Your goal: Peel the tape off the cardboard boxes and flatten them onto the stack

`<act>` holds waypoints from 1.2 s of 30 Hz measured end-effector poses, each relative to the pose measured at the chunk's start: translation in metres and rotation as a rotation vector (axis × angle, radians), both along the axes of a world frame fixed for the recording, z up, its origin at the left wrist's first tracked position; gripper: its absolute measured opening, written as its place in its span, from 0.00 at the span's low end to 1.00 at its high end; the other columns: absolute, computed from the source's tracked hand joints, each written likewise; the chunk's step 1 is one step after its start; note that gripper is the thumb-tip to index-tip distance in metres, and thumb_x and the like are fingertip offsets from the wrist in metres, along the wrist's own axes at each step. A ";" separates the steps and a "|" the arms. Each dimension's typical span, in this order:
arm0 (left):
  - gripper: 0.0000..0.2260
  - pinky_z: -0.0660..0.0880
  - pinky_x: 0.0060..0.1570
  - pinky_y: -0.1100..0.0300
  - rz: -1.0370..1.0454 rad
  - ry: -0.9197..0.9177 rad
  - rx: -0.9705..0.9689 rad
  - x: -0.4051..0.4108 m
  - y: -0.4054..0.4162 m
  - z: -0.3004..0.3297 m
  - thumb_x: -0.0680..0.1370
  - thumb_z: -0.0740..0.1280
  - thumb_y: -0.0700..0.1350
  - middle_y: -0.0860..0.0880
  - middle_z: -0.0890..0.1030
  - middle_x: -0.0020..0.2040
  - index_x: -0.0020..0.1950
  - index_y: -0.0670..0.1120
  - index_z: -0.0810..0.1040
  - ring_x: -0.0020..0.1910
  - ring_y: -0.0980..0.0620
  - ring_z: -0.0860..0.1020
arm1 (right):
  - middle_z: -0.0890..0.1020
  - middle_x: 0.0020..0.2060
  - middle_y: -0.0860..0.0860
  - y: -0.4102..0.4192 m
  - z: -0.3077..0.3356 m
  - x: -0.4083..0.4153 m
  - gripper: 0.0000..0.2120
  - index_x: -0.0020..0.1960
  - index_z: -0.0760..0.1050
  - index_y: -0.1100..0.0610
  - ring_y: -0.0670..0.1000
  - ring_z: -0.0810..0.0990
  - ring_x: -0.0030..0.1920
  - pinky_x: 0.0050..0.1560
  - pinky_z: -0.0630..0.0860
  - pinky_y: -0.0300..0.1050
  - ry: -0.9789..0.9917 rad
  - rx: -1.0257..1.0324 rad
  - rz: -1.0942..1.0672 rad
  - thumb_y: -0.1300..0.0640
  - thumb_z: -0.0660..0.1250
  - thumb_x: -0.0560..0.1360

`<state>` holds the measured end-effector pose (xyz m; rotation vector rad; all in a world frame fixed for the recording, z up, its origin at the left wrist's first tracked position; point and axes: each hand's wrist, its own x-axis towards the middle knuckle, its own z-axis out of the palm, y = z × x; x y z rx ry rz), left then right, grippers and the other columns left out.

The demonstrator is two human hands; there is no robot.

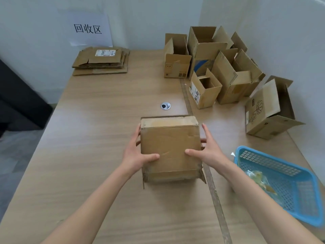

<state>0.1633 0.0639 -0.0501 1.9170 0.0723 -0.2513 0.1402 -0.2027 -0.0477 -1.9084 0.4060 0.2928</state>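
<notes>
At the far left of the tabletop (105, 138), under a paper sign (88, 29) on the wall, lay the stack (100, 60) of flattened cardboard, well apart from me. In the middle, close to me, I held one box (169, 148) between both hands, tilted so a broad face looked up at me. My left hand (136, 152) gripped its left side, thumb curled over the front face and fingers behind the edge. My right hand (207, 148) gripped the right side the same way, thumb on the front, fingers straighter along the edge. The flaps nearest me hung loose with ragged corners.

To the right stood a cluster of open boxes (219, 73), not yet flattened, and nearest my right arm a blue basket (281, 182) holding what looked like crumpled tape.

I judged the risks this way: any tape left on a seam I could not see would make the box buckle or tear when pressed flat; the loose flaps could snag the tabletop; and a swinging elbow could knock the basket.
</notes>
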 end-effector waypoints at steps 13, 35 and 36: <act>0.32 0.77 0.60 0.52 0.236 -0.164 0.005 0.012 -0.016 0.047 0.76 0.75 0.56 0.56 0.74 0.62 0.77 0.52 0.69 0.58 0.58 0.78 | 0.77 0.64 0.51 0.005 0.052 0.011 0.44 0.81 0.55 0.42 0.52 0.78 0.62 0.64 0.77 0.56 -0.087 0.053 -0.126 0.31 0.69 0.72; 0.53 0.73 0.60 0.50 0.199 -0.174 0.446 -0.008 -0.035 0.029 0.66 0.81 0.52 0.50 0.69 0.69 0.82 0.56 0.51 0.66 0.44 0.74 | 0.78 0.59 0.53 0.038 0.031 -0.002 0.53 0.82 0.46 0.41 0.61 0.78 0.57 0.51 0.73 0.52 -0.190 -0.581 0.012 0.49 0.76 0.68; 0.52 0.72 0.60 0.51 0.203 -0.194 0.431 -0.008 -0.035 0.032 0.66 0.80 0.51 0.50 0.71 0.70 0.82 0.57 0.51 0.66 0.44 0.74 | 0.80 0.58 0.53 0.034 0.033 -0.001 0.54 0.82 0.45 0.40 0.62 0.79 0.56 0.52 0.74 0.51 -0.205 -0.567 0.029 0.51 0.76 0.68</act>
